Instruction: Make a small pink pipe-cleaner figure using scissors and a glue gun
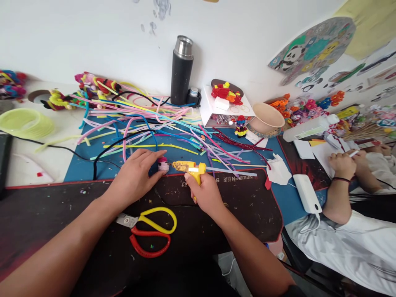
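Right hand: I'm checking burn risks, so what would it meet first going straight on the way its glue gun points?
Most likely the small pink piece held by the left hand: the glue gun in the right hand points toward it. Depth is unclear, so the gun might pass above.

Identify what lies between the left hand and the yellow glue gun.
In the head view, a small pink piece lies there, at the fingertips of the left hand, in front of the nozzle of the yellow glue gun.

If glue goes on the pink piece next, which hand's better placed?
Right hand, probably: it grips the glue gun, which points at the pink piece; the left hand holds that piece.
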`<state>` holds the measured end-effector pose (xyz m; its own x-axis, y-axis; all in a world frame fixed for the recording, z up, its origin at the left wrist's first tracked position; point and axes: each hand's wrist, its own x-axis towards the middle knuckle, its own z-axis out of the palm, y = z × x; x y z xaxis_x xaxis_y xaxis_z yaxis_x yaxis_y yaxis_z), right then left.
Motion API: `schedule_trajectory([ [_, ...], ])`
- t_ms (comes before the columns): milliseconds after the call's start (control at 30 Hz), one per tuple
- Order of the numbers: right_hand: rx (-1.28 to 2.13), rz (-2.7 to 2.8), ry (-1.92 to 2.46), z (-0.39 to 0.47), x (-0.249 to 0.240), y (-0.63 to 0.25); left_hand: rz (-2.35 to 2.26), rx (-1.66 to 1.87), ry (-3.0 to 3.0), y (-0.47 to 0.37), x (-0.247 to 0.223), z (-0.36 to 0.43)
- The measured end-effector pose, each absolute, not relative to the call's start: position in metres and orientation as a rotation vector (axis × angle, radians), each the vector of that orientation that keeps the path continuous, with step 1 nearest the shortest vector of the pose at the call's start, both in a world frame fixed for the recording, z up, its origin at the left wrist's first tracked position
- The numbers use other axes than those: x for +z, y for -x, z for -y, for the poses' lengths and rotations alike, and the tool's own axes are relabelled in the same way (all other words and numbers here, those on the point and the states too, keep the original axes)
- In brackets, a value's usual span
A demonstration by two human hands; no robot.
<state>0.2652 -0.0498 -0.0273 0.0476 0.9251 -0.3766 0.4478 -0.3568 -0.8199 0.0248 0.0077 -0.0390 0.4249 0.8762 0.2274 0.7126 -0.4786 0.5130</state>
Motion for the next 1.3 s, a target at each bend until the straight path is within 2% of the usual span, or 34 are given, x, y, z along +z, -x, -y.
schedule_trajectory([
  [200, 1.356, 1.216, 1.768, 0.053, -0.021, -0.266, -1.367, 0.683, -2.349, -0.024, -0.039, -0.008],
  [467, 1.408, 0.796, 1.344, 0.057, -0.030, -0.282, -1.360, 0.699, -2.240, -0.021, -0.039, -0.011],
  [667, 1.401, 0.673, 1.253, 0.056, -0.032, -0.285, -1.413, 0.767, -2.247, -0.032, -0.007, -0.012],
  [833, 1.401, 0.642, 1.199, 0.057, -0.033, -0.284, -1.294, 0.474, -2.490, -0.059, 0.012, -0.034],
  [1067, 1.411, 0.629, 1.163, 0.059, -0.037, -0.286, -1.199, 0.163, -2.704, -0.087, -0.009, -0.072],
  [1300, 1.442, 0.615, 1.124, 0.059, -0.036, -0.286, -1.243, 0.059, -2.729, -0.091, -0.019, -0.078],
])
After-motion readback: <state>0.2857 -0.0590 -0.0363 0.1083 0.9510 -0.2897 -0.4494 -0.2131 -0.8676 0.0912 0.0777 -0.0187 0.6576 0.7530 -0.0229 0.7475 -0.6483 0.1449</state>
